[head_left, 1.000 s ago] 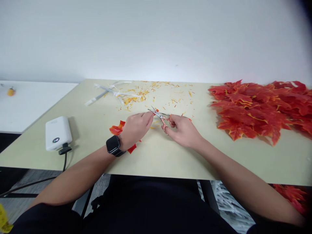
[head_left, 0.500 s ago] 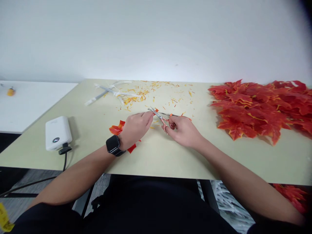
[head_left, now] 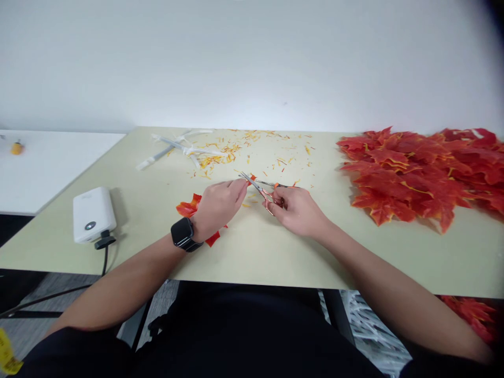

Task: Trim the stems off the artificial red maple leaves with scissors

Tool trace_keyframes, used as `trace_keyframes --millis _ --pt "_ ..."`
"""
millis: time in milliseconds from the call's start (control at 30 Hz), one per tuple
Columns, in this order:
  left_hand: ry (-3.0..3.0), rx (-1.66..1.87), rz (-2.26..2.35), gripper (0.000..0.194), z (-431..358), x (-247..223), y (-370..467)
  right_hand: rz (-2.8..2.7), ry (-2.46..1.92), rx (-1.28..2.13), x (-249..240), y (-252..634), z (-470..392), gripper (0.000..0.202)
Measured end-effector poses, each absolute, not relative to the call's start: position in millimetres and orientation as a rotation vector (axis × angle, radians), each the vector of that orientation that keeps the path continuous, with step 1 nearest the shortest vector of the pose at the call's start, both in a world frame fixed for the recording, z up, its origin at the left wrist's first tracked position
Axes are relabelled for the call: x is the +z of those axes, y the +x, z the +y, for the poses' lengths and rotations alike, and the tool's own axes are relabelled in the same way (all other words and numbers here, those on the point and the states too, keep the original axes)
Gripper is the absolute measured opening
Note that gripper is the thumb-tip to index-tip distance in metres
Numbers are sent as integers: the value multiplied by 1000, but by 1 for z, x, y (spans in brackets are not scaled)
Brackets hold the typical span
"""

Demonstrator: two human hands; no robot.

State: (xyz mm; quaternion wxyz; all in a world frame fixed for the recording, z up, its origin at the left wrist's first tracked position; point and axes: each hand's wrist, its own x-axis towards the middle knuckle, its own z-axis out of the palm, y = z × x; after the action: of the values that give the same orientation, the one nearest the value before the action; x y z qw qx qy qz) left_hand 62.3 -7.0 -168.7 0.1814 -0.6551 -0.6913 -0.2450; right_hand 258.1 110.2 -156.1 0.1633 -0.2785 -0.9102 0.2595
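My left hand [head_left: 220,203], with a black watch on its wrist, is closed on a red-orange leaf [head_left: 189,206]. Parts of the leaf stick out left of the hand and below it, and a small red tip shows at my fingertips. My right hand [head_left: 297,210] has its fingers in the handles of copper-handled scissors [head_left: 263,192]. Their silver blades point up and left, slightly apart, at the red tip by my left fingers. Behind the scissors lies a thin dark, orange-ended tool [head_left: 270,184], partly hidden by my right hand.
Yellow and red clippings [head_left: 220,159] lie scattered at the table's back. Clear plastic strips [head_left: 169,147] rest at the back left. A white power bank [head_left: 93,214] with a black cable sits on the left. Red maple leaves [head_left: 409,173] are heaped on the right.
The scissor blades have opened a little and their handles have shifted slightly. My left hand has hardly moved.
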Motion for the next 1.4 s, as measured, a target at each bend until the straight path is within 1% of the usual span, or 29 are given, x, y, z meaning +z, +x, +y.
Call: trace_keyframes --millis 233,567,733,933,1100,1267,1400 --pt "-1870 -721 -1958 31 -7 -168 62 -2593 -778 693 -156 256 109 35" --pt "-1875 -722 -1957 31 -7 -168 62 -2595 -786 737 -156 257 110 33" --pt "-1885 -808 -1986 31 -8 -165 64 -2595 -745 672 -157 257 109 37" --pt "-1894 -953 -2061 30 -9 -158 69 -2583 -771 753 -156 257 109 34" --pt "-1897 -1014 -2072 28 -9 -158 68 -2586 -747 702 -156 257 109 36" --pt "-1906 -1059 -2051 29 -9 -159 67 -2583 -753 755 -155 257 109 33" --pt "-1899 -1114 -2047 26 -8 -160 66 -2584 -737 693 -156 257 109 36"
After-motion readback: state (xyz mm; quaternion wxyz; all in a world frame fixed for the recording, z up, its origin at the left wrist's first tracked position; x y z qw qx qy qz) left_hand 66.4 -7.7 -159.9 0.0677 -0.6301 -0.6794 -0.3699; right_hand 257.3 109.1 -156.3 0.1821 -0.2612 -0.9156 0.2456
